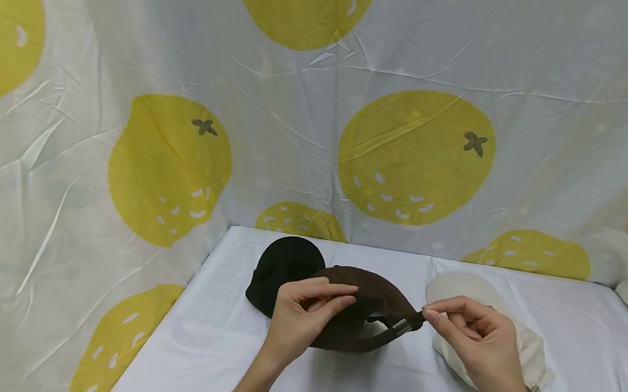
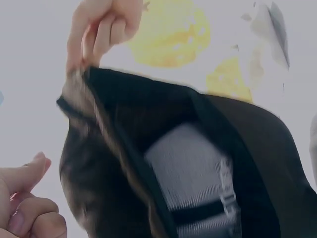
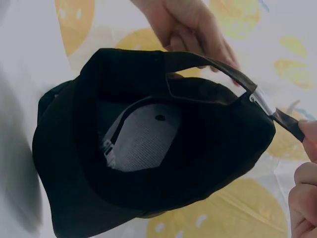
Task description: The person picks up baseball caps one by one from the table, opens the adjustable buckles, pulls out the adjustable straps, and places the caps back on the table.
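My right hand (image 1: 478,341) pinches the loose end of the back strap of a dark brown cap (image 1: 373,284) between thumb and forefinger. A metal buckle (image 3: 262,101) sits on that strap, close to the pinch. The cap hangs tilted above the table, its opening showing in both wrist views, with a pale ribbed lining (image 3: 148,139) and a thin inner strap inside. My left hand (image 1: 303,312) is beside the cap, overlapping it in the head view; in the left wrist view its thumb and forefinger (image 2: 37,168) stand apart from the fabric, holding nothing.
A black hat (image 1: 287,269) lies behind the brown cap on the left. To the right, a cream cap (image 1: 469,290) lies partly behind my right hand. White cloth covers the table (image 1: 209,337); a lemon-print curtain (image 1: 287,124) hangs behind and at the left.
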Motion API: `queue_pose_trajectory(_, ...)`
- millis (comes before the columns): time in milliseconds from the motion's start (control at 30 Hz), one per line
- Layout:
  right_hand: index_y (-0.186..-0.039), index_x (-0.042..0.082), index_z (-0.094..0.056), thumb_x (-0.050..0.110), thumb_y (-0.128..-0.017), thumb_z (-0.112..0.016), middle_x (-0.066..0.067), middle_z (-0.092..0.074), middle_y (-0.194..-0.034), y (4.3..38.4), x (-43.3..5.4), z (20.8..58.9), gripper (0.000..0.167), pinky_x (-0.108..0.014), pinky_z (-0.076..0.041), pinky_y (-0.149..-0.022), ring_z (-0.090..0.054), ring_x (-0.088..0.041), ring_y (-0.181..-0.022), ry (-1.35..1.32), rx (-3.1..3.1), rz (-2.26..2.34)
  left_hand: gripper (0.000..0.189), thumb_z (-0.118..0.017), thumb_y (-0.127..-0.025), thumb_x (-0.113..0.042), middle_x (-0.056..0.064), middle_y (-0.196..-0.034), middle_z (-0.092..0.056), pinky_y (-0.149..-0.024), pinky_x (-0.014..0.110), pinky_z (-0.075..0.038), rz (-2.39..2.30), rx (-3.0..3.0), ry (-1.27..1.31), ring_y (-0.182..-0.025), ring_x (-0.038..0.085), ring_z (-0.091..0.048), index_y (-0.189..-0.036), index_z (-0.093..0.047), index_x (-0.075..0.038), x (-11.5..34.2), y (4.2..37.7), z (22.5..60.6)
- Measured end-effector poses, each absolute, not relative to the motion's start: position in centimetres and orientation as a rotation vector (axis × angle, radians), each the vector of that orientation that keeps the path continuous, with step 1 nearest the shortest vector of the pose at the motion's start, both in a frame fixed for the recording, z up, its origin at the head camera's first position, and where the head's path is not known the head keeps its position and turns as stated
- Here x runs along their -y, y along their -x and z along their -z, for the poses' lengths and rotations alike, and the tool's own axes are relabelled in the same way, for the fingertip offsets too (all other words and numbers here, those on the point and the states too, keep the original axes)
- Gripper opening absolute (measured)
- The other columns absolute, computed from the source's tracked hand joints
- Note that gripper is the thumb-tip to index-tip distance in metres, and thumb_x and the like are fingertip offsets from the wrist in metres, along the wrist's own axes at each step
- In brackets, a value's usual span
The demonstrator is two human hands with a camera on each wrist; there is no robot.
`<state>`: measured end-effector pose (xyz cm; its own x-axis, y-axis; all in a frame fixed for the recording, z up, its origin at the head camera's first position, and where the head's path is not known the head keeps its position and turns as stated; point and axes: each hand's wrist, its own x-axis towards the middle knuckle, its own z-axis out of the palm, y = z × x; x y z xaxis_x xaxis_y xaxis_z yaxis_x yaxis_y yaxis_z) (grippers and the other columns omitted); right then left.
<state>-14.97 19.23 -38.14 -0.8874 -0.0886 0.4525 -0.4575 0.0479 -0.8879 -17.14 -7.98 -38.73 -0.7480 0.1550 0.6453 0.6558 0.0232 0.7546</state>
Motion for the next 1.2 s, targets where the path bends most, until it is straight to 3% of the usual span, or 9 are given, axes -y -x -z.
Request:
queue_pose_trajectory(200,-0.096,-0.003,-0.074,-0.01,-0.09,-0.072,-0.001,-0.019,-0.057,14.8,-18.8,38.0,0.01,-0.034,-0.019,-0.048,-0.013,-0.019,-0.054,-0.505,2.03,-1.958,0.021,-0.084,-0.083,0.0,-0.001,-0.056,-0.04,-0.046,0.013,-0.028,1.6,1.867,0.986,-0.05,0.008,-0.031,-0.104,-0.08,0.003,5.8,16.0,38.8)
queue_pose_trajectory(567,-0.097,-0.003,-0.075,-0.008,-0.093,-0.07,0.003,-0.035,-0.052,14.6,-18.1,38.2,0.008,-0.036,-0.018,-0.046,-0.018,-0.021,-0.051,-0.422,1.956,-2.109,0.034,-0.089,-0.075,0.002,-0.003,-0.056,-0.038,-0.049,0.01,-0.029,1.318,1.825,1.042,-0.055,0.0,-0.028,-0.108,-0.079,0.002,3.2,15.5,39.0)
queue_pose_trajectory(867,-0.096,-0.001,-0.075,-0.009,-0.094,-0.067,0.001,-0.035,-0.052,14.5,-17.9,38.2,0.011,-0.035,-0.021,-0.045,-0.019,-0.021,-0.05,-0.479,1.942,-2.137,0.032,-0.09,-0.077,-0.003,-0.005,-0.058,-0.041,-0.048,0.008,-0.028,1.147,1.835,1.026,-0.054,0.0,-0.03,-0.108,-0.08,-0.002,2.0,15.7,38.9)
queue_pose_trajectory(1200,-0.098,-0.004,-0.074,-0.01,-0.094,-0.067,0.0,-0.034,-0.053,14.3,-18.0,38.2,0.01,-0.033,-0.023,-0.045,-0.019,-0.021,-0.049,-0.526,1.928,-2.143,0.025,-0.088,-0.077,0.002,-0.004,-0.055,-0.044,-0.048,0.007,-0.028,1.166,1.808,0.995,-0.053,0.001,-0.033,-0.101,-0.081,-0.001,1.4,15.8,38.9)
